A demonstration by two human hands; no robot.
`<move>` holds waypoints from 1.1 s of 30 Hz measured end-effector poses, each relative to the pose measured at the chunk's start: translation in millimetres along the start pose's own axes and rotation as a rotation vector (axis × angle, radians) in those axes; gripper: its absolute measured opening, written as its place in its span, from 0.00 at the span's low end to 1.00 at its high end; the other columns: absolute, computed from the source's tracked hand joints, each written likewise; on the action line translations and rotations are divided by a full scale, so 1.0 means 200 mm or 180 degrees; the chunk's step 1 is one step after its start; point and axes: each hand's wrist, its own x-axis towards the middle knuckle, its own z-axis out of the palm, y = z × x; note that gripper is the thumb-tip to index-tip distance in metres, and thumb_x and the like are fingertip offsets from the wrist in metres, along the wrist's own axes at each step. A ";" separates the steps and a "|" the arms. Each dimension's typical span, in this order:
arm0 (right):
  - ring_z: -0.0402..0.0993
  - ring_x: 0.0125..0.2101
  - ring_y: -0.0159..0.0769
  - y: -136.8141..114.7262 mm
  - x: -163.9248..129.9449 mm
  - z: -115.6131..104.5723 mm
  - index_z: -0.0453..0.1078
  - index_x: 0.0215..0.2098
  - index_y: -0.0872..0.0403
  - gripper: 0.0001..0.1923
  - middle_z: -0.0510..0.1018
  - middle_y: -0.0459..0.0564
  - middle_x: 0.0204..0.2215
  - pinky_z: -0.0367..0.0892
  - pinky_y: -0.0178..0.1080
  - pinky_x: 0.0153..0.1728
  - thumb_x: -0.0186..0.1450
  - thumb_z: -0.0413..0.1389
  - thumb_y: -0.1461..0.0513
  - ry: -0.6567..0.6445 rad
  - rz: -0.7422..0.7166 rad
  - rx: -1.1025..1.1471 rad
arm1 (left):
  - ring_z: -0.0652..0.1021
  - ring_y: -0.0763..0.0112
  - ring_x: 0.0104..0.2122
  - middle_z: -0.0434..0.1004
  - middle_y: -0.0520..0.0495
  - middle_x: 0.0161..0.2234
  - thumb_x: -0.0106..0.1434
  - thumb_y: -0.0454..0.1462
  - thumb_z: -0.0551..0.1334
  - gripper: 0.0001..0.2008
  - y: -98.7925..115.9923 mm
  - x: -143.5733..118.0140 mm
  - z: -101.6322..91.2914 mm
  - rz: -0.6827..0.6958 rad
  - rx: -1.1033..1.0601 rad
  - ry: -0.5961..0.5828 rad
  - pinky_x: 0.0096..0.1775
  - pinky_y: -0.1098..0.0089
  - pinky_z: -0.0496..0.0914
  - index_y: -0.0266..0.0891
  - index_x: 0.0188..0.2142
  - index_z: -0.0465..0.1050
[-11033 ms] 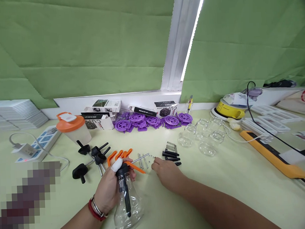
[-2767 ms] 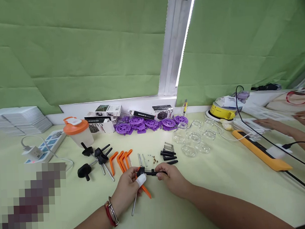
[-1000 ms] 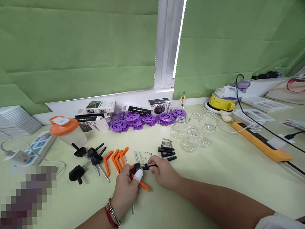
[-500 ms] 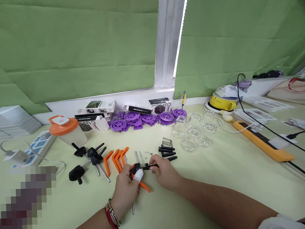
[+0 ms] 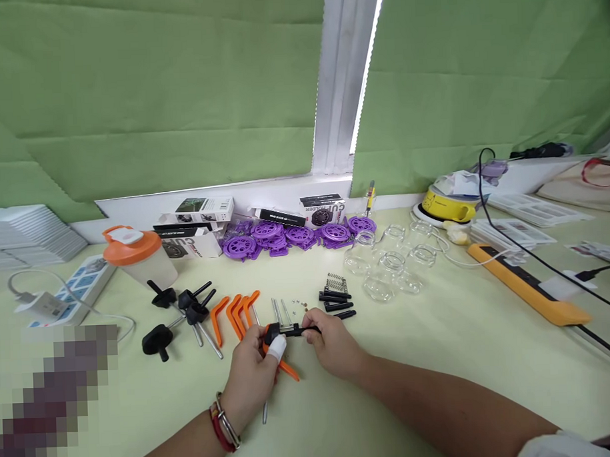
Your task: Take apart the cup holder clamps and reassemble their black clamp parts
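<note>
Head view, looking down at a pale green table (image 5: 439, 357). Both hands meet near its middle, over a small black pump part (image 5: 283, 331) held just above the tabletop. The left hand (image 5: 253, 373), a white bandage on its thumb and bracelets at the wrist, is clamped on the part's thicker left end together with an orange lever (image 5: 282, 366) that juts out toward the person from under the fingers. The right hand (image 5: 333, 341) pinches the part's thin right end between thumb and fingertips. A thin metal rod (image 5: 265, 412) pokes out below the left hand; whether that hand grips it I cannot tell. Just beyond the pump part lie spare orange levers (image 5: 235, 309), metal rods (image 5: 280, 310), black tubes (image 5: 335, 302) and springs (image 5: 335, 283). Left of the part lie black knobs (image 5: 180, 313), and farther left a cup with an orange lid (image 5: 133, 254). Beyond and right of the part stand clear glass jars (image 5: 389, 265); purple wheels (image 5: 290, 234) line the far edge by the window sill.
</note>
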 end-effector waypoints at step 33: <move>0.66 0.26 0.33 0.00 -0.16 -0.20 0.64 0.36 0.52 0.06 0.74 0.48 0.30 0.58 0.34 0.26 0.63 0.48 0.60 -0.0315 0.0300 -0.0553 | 0.74 0.61 0.26 0.74 0.44 0.31 0.62 0.44 0.51 0.21 0.18 0.05 -0.24 0.0853 0.3794 0.0092 0.24 0.70 0.58 0.43 0.53 0.62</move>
